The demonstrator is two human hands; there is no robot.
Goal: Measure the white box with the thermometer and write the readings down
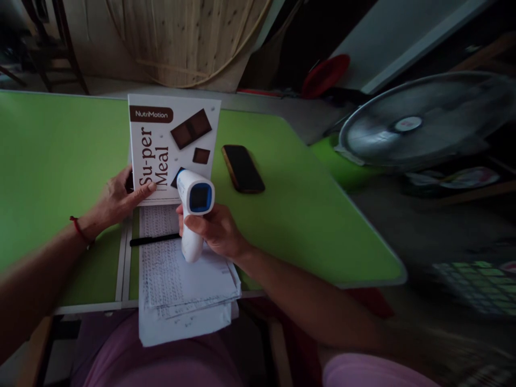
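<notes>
My left hand (121, 193) grips the lower left edge of a white box (155, 145) printed "NutriMotion Su-per Meal", its thumb across the front. The box is held up with its printed face toward me. Wrapped round the handle of a white infrared thermometer (192, 236) is my right hand (220, 228). The thermometer's dark, blue-framed screen faces me, and its head points at the lower right of the box. Below both hands lies a stack of handwritten papers (173, 285), with a black pen (155, 239) across it, partly hidden behind the thermometer.
A dark phone (244, 169) in a brown case lies on the green folding table (314, 215), right of the box. Past the table's right edge stands a large fan (407, 129). Behind the table are a round wooden board (193, 37) and a red basin (326, 75).
</notes>
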